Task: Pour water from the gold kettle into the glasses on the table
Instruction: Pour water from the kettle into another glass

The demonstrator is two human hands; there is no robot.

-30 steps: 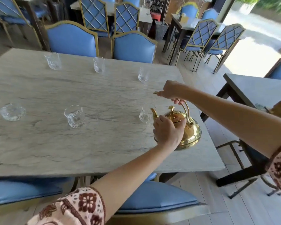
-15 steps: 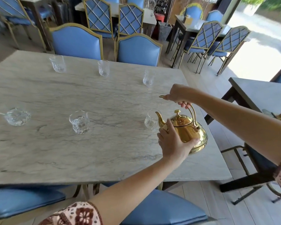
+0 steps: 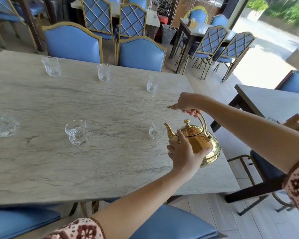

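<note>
Kettle (image 3: pixel 198 144), gold, is at the near right of the desk (image 3: pixel 93 161). Its spout (image 3: pixel 168 129) points left, just beside the rim of the right glass (image 3: pixel 157 129). I cannot tell whether its base touches the desk. My right hand (image 3: pixel 186 104) is curled round the top of the handle (image 3: pixel 203 121). My left hand (image 3: pixel 183 156) cups the kettle's body, fingers and thumb wrapped on either side. In the same near row stand a middle glass (image 3: pixel 77 132) and a left glass (image 3: pixel 3 126). Three far glasses (image 3: pixel 103 72) line the far edge.
</note>
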